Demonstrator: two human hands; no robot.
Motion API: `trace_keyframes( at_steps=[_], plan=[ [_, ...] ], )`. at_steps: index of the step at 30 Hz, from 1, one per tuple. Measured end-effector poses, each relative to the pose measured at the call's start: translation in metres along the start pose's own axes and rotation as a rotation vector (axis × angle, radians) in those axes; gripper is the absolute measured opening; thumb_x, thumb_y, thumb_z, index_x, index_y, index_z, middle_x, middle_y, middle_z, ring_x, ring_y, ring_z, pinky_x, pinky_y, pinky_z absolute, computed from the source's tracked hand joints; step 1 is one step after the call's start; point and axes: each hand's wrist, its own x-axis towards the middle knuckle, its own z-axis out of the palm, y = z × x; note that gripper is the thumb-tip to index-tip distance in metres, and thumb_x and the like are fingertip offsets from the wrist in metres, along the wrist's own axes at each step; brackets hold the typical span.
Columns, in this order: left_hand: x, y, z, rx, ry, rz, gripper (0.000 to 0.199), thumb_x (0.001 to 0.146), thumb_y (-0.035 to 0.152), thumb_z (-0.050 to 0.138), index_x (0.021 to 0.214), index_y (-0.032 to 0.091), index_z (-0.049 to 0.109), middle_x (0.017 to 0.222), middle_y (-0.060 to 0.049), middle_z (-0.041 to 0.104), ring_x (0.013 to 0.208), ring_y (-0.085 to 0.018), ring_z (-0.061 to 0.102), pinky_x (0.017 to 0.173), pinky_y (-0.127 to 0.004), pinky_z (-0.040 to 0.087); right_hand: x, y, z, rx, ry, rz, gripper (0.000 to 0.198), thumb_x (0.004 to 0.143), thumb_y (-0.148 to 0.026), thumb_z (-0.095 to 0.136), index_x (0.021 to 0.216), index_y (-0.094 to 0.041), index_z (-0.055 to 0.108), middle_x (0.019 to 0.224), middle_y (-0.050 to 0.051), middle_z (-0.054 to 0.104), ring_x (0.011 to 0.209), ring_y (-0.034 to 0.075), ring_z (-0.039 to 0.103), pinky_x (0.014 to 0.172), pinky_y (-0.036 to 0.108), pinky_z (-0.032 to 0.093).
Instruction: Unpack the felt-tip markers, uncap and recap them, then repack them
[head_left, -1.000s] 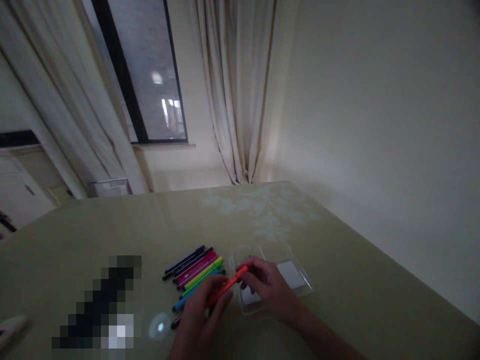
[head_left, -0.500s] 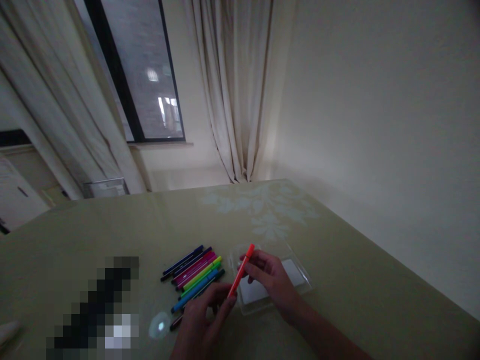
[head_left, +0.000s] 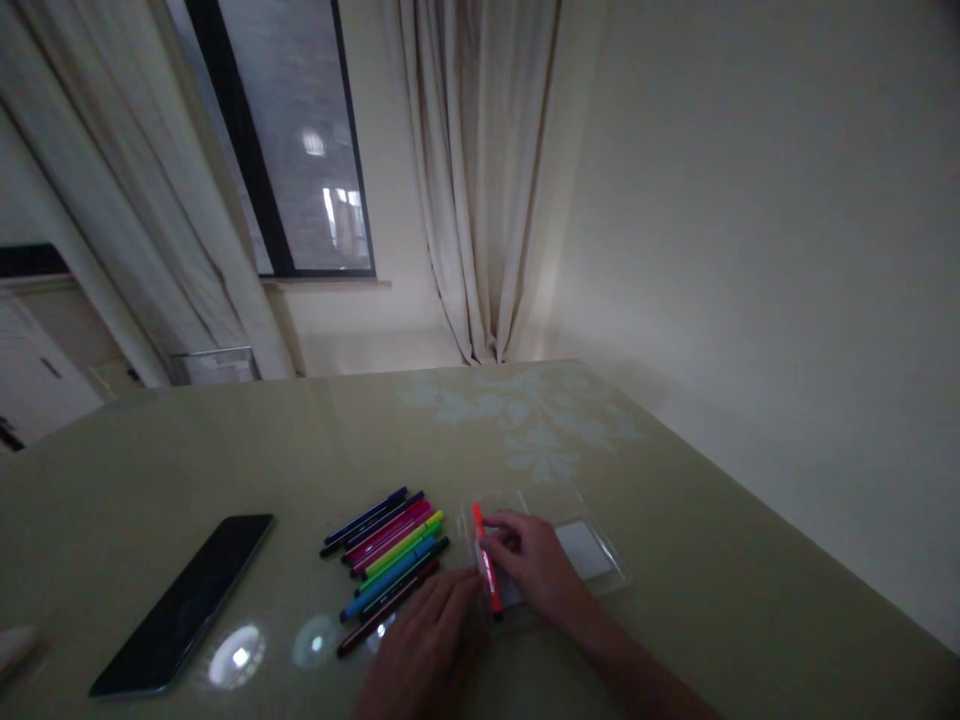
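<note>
An orange-red felt-tip pen (head_left: pixel 488 565) with a dark end is pinched in my right hand (head_left: pixel 529 562). It lies lengthwise along the left part of a clear plastic case (head_left: pixel 604 580) with a white sheet inside. My left hand (head_left: pixel 431 635) has its fingers stretched out, their tips by the left edge of the case and close to the pen; its thumb is hidden. To the left, several felt-tip pens (head_left: pixel 397 545) lie side by side in a slanted row, in dark blue, magenta, yellow-green, blue and dark brown.
A black phone (head_left: pixel 187 605) lies on the table (head_left: pixel 300 450) at the left. A pale object (head_left: pixel 16 645), cut off by the frame, is at the far left edge. Beyond the table are a curtain (head_left: pixel 480 180), a window and a wall (head_left: pixel 750 250).
My right hand has lowered the orange-red pen onto the left side of the case and turned it. My left hand has let go of the pen and moved slightly toward me.
</note>
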Motion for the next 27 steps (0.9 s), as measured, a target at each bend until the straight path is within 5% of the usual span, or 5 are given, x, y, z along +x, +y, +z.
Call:
trace_keyframes(
  at_steps=[7,14,22,27],
  plan=[
    [0.004,0.001,-0.003,0.070,0.014,0.102,0.031,0.103,0.020,0.045,0.126,0.023,0.065,0.122,-0.008,0.076,0.107,-0.022,0.075,0.089,-0.034,0.065,-0.004,-0.001,0.009,-0.070,0.000,-0.030,0.008,0.087,-0.022,0.069,0.092,-0.017,0.073,0.087,0.006,0.079,0.079,0.020,0.075,0.072,0.027,0.054],
    [0.002,0.003,-0.002,0.072,0.014,0.102,0.033,0.104,0.020,0.043,0.129,0.023,0.064,0.123,-0.007,0.076,0.107,-0.020,0.075,0.090,-0.030,0.063,-0.005,-0.002,0.009,-0.434,-0.019,-0.117,0.009,0.089,-0.016,0.068,0.082,-0.019,0.073,0.086,0.004,0.073,0.081,0.019,0.067,0.073,0.027,0.044],
    [-0.006,-0.036,-0.023,0.117,-0.069,-0.358,0.009,0.094,0.030,0.063,0.096,0.026,0.070,0.100,-0.006,0.075,0.093,-0.028,0.072,0.080,-0.044,0.061,-0.009,-0.003,0.004,-0.333,-0.023,-0.151,0.012,0.093,-0.021,0.065,0.087,-0.020,0.076,0.088,0.005,0.072,0.080,0.020,0.065,0.074,0.029,0.045],
    [-0.004,-0.038,-0.027,-0.071,-0.141,-0.391,0.010,0.093,0.032,0.064,0.088,0.026,0.071,0.098,-0.004,0.074,0.094,-0.025,0.070,0.082,-0.039,0.057,-0.011,-0.008,-0.001,-0.189,0.091,-0.149,0.022,0.098,-0.034,0.060,0.090,-0.019,0.075,0.084,0.004,0.071,0.072,0.018,0.062,0.068,0.029,0.044]
  ],
)
